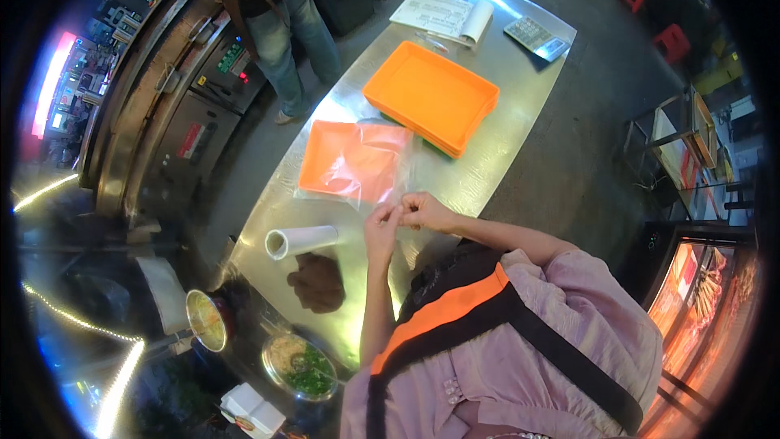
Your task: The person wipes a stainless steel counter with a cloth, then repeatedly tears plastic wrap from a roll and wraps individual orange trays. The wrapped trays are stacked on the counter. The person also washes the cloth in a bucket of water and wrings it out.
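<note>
My left hand (382,225) and my right hand (421,211) meet at the near corner of a clear plastic bag (397,164), both pinching its edge between finger and thumb. The bag encloses an orange plastic tray (341,155) that lies on the metal table (268,195). Just beyond it is a stack of orange trays (432,94), with a bit of green showing at the bottom. A roll of clear plastic bags or film (301,241) lies left of my left hand, and a crumpled brown cloth (317,283) is below the roll.
A notepad (442,15), a pen (432,41) and a calculator (536,38) lie at the table's far end. A steel bowl of chopped greens (300,367) and a red pot (207,320) stand at the lower left. A person in jeans (286,42) stands beyond the table's left edge.
</note>
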Demonstrator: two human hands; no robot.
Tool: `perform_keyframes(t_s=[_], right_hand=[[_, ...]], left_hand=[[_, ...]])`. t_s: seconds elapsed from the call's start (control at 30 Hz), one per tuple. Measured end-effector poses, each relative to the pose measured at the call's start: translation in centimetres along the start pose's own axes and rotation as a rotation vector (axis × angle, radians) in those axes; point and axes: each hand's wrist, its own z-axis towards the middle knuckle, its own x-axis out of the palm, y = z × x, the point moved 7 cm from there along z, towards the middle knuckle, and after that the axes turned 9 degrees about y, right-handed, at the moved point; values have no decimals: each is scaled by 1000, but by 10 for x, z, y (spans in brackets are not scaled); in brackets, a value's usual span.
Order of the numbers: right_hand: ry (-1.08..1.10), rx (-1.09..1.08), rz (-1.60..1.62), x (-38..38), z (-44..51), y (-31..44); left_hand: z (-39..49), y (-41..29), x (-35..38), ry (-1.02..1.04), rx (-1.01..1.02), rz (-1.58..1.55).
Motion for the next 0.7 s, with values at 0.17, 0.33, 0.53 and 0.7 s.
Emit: perform_keyframes(t_s=[0.17, 0.33, 0.53, 0.7], right_hand=[[43, 108, 318, -3, -4, -9], [-127, 180, 599, -29, -20, -23], [-216, 451, 251, -61, -61, -56], [-243, 496, 173, -70, -68, -45]], left_hand=[[-2, -9, 1, 11, 74, -107], [-2, -18, -14, -165, 121, -158], [-5, -30, -41, -367, 188, -78], [-5, -40, -23, -379, 212, -66]])
